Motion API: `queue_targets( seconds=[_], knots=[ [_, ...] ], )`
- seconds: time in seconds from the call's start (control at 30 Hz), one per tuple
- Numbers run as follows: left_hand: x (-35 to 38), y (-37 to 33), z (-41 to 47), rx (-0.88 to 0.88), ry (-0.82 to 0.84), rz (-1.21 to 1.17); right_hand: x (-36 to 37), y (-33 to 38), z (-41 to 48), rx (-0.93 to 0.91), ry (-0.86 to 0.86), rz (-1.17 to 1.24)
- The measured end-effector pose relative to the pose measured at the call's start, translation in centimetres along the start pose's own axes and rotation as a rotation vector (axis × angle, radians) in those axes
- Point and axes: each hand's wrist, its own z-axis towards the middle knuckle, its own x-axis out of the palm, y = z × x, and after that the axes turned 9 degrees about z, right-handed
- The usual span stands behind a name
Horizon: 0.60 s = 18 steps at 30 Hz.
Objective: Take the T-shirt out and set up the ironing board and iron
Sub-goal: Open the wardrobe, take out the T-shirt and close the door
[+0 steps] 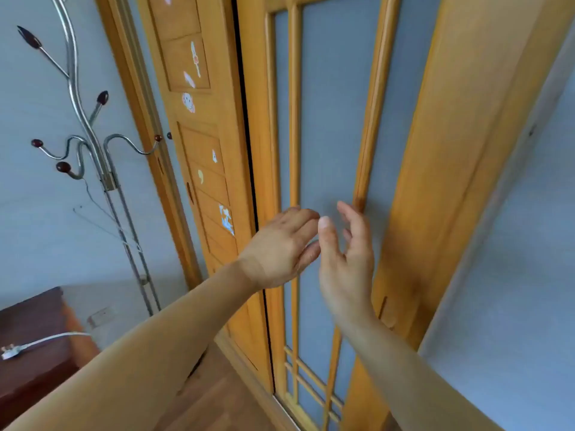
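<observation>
L hand (280,248) and R hand (345,265) loose, holding nothing, at door (329,119). Risk: fingers slip off slat (371,119), or get pinched in gap (247,135) when it slides.

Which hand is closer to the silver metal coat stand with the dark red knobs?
Left. The left hand is right of the silver metal coat stand; the right hand lies farther right.

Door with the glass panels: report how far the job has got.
Done: nothing visible; no T-shirt, ironing board or iron is in view. In hand: the left hand and right hand, both open, reach for the glass-panelled door, the right fingers close to its wooden bar. Left: opening the door, taking out the T-shirt, setting up board and iron.
</observation>
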Motion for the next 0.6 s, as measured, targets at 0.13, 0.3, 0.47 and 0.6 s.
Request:
queue_targets(
  seconds=[0.13, 0.3, 0.47, 0.6],
  knots=[
    [4.0, 1.1, 2.0, 0.364, -0.086, 0.171, -1.0, -0.7, 0.5, -0.184, -0.155, -0.187],
    [7.7, 1.4, 4.8, 0.609, -0.208, 0.185, -2.0, -2.6, 0.9, -0.314, -0.265, -0.323],
    [9.5, 3.4, 7.8, 0.805, -0.451, 0.091, -0.5, -2.8, 1.5, -0.396, -0.525, -0.532],
    [9.6, 4.4, 8.7, 0.906, -0.5, 0.028, 0.2, -3.1, 2.0, -0.395, -0.675, -0.633]
  ],
)
